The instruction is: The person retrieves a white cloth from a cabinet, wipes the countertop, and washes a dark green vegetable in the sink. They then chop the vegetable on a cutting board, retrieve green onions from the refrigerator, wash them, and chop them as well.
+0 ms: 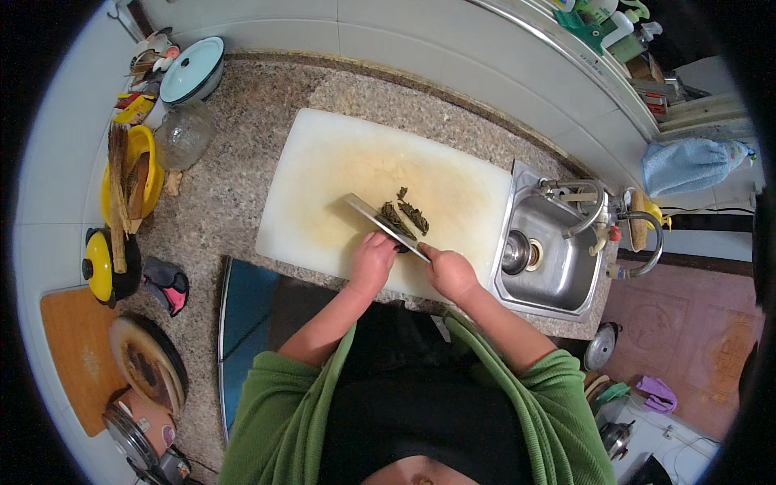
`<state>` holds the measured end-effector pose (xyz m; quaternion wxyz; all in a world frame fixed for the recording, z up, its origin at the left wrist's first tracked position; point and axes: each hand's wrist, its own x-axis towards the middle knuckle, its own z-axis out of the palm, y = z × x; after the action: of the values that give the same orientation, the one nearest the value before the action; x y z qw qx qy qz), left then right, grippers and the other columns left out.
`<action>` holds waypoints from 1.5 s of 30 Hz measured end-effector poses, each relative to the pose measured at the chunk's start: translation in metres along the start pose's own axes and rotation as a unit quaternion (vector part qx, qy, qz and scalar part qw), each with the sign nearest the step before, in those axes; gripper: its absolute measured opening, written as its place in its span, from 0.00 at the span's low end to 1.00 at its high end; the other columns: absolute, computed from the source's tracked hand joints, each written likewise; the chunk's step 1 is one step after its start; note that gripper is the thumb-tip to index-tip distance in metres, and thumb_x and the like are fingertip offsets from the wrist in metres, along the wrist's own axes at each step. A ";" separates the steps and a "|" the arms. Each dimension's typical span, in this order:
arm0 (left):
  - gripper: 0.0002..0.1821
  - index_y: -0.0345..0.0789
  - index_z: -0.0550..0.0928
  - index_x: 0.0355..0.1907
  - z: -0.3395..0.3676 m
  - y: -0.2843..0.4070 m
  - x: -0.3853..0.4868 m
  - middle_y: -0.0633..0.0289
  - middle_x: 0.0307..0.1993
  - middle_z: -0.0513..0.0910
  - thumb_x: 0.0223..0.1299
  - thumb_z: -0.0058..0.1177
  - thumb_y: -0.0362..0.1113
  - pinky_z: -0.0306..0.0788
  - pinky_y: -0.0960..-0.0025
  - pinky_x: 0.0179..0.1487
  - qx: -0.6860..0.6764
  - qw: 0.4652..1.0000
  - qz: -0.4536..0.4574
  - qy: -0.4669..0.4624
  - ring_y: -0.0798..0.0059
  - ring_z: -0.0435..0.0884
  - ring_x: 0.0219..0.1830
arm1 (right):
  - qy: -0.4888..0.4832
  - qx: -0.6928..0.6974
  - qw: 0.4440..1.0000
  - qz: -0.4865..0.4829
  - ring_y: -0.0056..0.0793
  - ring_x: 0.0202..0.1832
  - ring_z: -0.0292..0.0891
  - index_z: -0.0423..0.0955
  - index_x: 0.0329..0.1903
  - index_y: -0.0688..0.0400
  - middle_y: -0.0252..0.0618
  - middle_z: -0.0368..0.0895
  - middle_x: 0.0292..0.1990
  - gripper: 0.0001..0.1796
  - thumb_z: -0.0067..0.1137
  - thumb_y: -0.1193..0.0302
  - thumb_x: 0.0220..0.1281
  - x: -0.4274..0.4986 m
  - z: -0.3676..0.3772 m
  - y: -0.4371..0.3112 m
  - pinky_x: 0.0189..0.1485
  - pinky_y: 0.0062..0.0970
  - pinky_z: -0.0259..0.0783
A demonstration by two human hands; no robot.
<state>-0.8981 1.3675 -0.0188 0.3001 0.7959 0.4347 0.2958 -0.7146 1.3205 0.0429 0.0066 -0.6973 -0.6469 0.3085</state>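
A kitchen knife (362, 208) with a broad blade is in my right hand (453, 276), which is wrapped around its handle. The blade stands on edge, slanting across the white cutting board (309, 157). My left hand (371, 262) is on the near side of the blade, its bent fingertips close against it and pressing on a dark piece of food, mostly hidden. Beyond the blade lie cut strips of dark green leafy vegetable (414, 218), in two small heaps with a loose bit at the far end.
A steel sink (564, 254) with a metal bowl (516, 251) adjoins the board's right side. On the left stand a lidded light-blue basin (193, 70), a glass jar (185, 134), a yellow basket (151, 176) and a black pot with a yellow lid (99, 267). A tiled wall (400, 42) rises behind.
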 end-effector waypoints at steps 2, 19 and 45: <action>0.10 0.31 0.83 0.38 -0.001 0.000 -0.002 0.52 0.42 0.82 0.50 0.60 0.25 0.73 0.56 0.52 -0.050 0.999 0.016 0.013 0.50 0.78 0.48 | 0.010 0.016 1.000 -0.002 0.56 0.34 0.80 0.75 0.59 0.57 0.57 0.82 0.32 0.23 0.49 0.72 0.60 -0.002 -0.014 0.002 0.41 0.50 0.75; 0.14 0.32 0.84 0.41 0.002 -0.009 -0.010 0.50 0.43 0.82 0.48 0.58 0.26 0.72 0.53 0.55 0.009 1.000 -0.026 0.004 0.49 0.78 0.48 | -0.074 -0.055 0.996 -0.013 0.56 0.35 0.80 0.76 0.57 0.59 0.58 0.82 0.31 0.20 0.45 0.73 0.63 -0.022 -0.026 -0.015 0.42 0.50 0.75; 0.10 0.32 0.84 0.37 0.002 -0.020 -0.021 0.53 0.40 0.82 0.50 0.53 0.27 0.74 0.55 0.51 -0.010 0.999 -0.030 0.012 0.52 0.78 0.46 | -0.062 -0.024 0.997 -0.049 0.54 0.36 0.81 0.75 0.54 0.59 0.56 0.83 0.32 0.19 0.48 0.73 0.59 -0.002 0.000 -0.013 0.42 0.49 0.75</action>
<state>-0.9166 1.3574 -0.0396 0.3116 0.7756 0.4590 0.3010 -0.7262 1.3212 0.0494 -0.0353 -0.6445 -0.6867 0.3344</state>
